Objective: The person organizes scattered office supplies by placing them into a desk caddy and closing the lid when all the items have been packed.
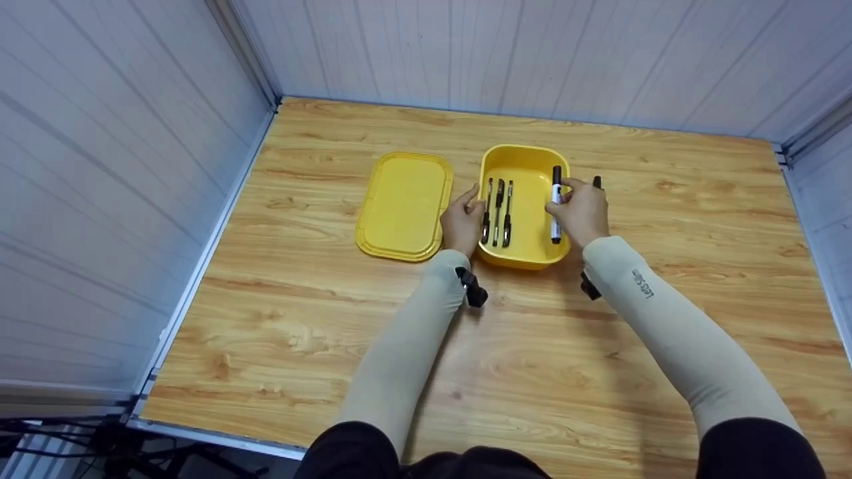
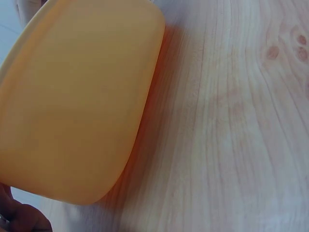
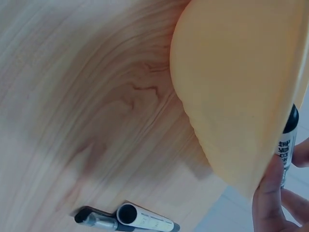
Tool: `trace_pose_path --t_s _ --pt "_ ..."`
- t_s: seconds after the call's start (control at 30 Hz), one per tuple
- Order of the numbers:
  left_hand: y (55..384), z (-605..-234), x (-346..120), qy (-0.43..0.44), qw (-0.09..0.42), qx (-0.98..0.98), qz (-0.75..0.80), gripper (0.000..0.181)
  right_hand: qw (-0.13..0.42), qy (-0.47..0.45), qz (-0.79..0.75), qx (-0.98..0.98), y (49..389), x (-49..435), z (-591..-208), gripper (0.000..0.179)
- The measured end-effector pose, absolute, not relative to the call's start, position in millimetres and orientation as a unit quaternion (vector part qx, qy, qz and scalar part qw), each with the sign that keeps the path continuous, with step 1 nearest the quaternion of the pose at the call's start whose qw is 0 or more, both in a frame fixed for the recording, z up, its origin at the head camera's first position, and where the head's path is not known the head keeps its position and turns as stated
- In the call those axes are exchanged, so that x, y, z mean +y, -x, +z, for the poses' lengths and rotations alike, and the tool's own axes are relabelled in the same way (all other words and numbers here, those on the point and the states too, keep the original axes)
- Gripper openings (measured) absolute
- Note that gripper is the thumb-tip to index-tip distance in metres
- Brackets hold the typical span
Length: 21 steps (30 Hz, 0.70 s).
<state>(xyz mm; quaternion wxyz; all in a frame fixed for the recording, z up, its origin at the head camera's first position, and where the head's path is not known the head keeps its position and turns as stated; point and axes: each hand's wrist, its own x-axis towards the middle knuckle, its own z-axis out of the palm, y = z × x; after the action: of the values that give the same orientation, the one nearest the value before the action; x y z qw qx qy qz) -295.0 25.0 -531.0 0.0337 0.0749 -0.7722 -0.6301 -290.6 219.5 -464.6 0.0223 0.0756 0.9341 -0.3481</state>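
An open yellow box (image 1: 526,256) holds several slim black-and-clear pens (image 1: 499,206) lying side by side along its left half. My left hand (image 1: 462,223) grips the box at its left rim; in the left wrist view, curled fingers (image 2: 26,217) show beside the box wall. Over the right side of the box, my right hand (image 1: 582,209) pinches a white marker with black ends (image 1: 556,203) between thumb and fingers. The right wrist view shows this marker (image 3: 288,140) along the inner side of the rim, partly hidden by the fingers.
A yellow lid (image 1: 406,203) lies flat left of the box. To the box's right, a white marker (image 3: 149,220) and a black-capped pen (image 3: 96,217) lie on the wooden table (image 1: 266,313). Pale panel walls (image 1: 426,60) stand around the table.
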Motion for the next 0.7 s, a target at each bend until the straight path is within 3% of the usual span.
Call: trace_pose_path --t_s 0.7 --pt "295.8 -530.7 24.8 -0.082 0.032 -0.780 -0.619 0.040 0.035 -0.062 -0.297 0.952 303.0 207.2 -470.3 0.055"
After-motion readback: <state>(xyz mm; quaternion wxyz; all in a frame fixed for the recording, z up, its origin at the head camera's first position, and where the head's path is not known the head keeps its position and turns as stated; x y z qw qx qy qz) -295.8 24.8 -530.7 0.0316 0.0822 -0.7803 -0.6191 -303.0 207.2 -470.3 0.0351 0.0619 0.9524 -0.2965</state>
